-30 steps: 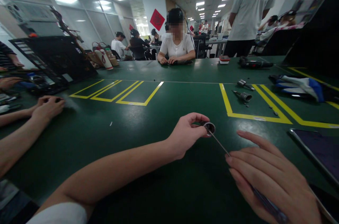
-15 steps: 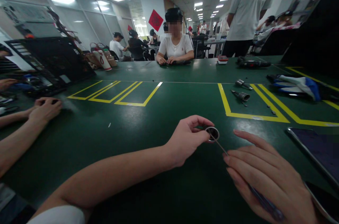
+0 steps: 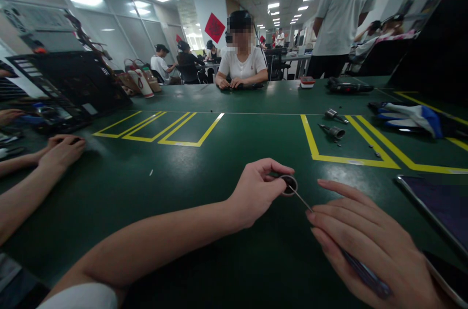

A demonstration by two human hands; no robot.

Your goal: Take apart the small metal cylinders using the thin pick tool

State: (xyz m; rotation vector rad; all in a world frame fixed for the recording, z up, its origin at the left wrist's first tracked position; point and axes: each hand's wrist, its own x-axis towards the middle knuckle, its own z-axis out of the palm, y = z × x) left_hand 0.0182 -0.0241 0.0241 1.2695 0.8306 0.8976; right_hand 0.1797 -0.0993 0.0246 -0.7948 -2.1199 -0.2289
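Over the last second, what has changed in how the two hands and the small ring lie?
Hardly anything: the left hand still pinches the small metal ring, which barely shifted. The right hand still holds the thin tool, tip at the ring. The green table is unchanged.

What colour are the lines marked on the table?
Yellow lines on the dark green table; clearest in the head view.

Left arm (image 3: 153, 243) bare from wrist to above elbow, white short sleeve (image 3: 78, 297) at lower edge. Left hand (image 3: 256, 192) bare: no glove, ring or watch. Right hand (image 3: 373, 245) bare too, nails short, unpainted; its wrist out of frame.
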